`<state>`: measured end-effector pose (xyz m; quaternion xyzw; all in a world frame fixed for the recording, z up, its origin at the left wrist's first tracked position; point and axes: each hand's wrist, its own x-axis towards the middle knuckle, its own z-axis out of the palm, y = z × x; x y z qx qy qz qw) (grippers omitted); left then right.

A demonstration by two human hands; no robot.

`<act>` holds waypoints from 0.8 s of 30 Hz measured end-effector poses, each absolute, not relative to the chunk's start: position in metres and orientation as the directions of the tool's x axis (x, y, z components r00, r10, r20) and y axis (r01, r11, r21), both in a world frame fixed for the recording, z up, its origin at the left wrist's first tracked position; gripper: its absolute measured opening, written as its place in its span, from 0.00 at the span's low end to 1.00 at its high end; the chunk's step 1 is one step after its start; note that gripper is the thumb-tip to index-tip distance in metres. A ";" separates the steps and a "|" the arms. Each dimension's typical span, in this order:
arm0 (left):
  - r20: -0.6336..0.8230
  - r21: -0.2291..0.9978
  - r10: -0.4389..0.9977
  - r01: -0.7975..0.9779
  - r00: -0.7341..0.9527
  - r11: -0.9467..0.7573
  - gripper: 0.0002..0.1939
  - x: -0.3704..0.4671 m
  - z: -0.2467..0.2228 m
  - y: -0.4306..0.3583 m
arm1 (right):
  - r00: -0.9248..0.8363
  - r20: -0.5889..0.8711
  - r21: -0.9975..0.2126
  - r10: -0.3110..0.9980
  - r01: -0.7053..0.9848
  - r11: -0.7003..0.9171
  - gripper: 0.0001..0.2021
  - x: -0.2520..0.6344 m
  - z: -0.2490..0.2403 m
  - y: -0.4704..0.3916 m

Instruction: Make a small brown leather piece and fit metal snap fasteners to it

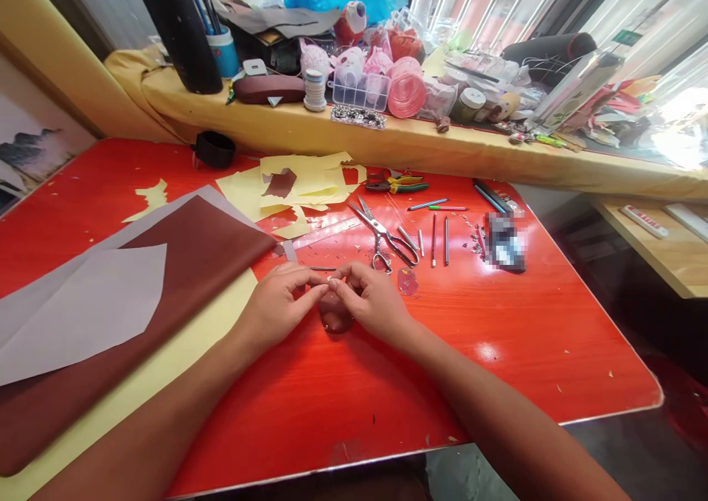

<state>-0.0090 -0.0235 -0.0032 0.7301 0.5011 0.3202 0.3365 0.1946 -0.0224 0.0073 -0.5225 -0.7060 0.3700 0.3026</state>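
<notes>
A small, rounded dark-brown leather piece [335, 318] is at the middle of the red table, its lower end nearest me. My left hand [282, 296] is closed in a pinch at its upper edge. From the other side, my right hand [373, 294] pinches the same edge, and the fingertips of both hands meet there. A tiny pale spot shows between the fingertips, too small to name. Just beyond my hands lie large metal scissors [381, 229] and a clear ruler [326, 239].
Brown leather sheet [193, 265] and grey sheets [99, 302] cover the table's left. Yellow paper scraps [304, 180], pliers [395, 184] and pencils [447, 241] lie farther back. A crowded windowsill [265, 121] borders the far side. The red table's right edge [597, 287] slants toward me.
</notes>
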 end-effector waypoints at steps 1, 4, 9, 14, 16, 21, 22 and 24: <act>0.132 0.814 0.946 0.513 0.296 -0.274 0.13 -0.009 -0.003 -0.023 | -0.272 0.035 -0.850 0.962 0.498 0.171 0.08 0.195 0.006 -0.023; 0.126 0.817 0.943 0.507 0.307 -0.274 0.14 -0.011 -0.004 -0.023 | -0.280 0.015 -0.883 0.960 0.448 0.144 0.08 0.195 0.004 -0.023; 0.093 0.834 0.951 0.500 0.295 -0.236 0.16 -0.011 -0.004 -0.023 | -0.303 -0.016 -0.897 0.953 0.426 0.120 0.09 0.196 0.003 -0.024; 0.017 0.831 0.950 0.524 0.313 -0.187 0.18 -0.010 -0.003 -0.024 | -0.307 -0.022 -0.901 0.951 0.419 0.114 0.09 0.199 0.004 -0.022; -0.006 0.827 0.949 0.536 0.314 -0.172 0.18 -0.011 -0.003 -0.025 | -0.311 -0.036 -0.894 0.950 0.434 0.108 0.09 0.202 0.006 -0.022; 0.025 0.814 0.973 0.560 0.230 -0.153 0.17 -0.011 -0.004 -0.029 | -0.227 0.004 -0.872 0.974 0.476 0.115 0.08 0.236 0.012 -0.020; 0.043 0.809 0.977 0.567 0.207 -0.156 0.16 -0.011 -0.003 -0.029 | -0.193 0.033 -0.870 0.981 0.477 0.123 0.09 0.248 0.012 -0.018; 0.077 0.797 0.981 0.581 0.177 -0.167 0.16 -0.011 -0.002 -0.030 | -0.114 0.063 -0.845 0.991 0.522 0.114 0.10 0.277 0.012 -0.015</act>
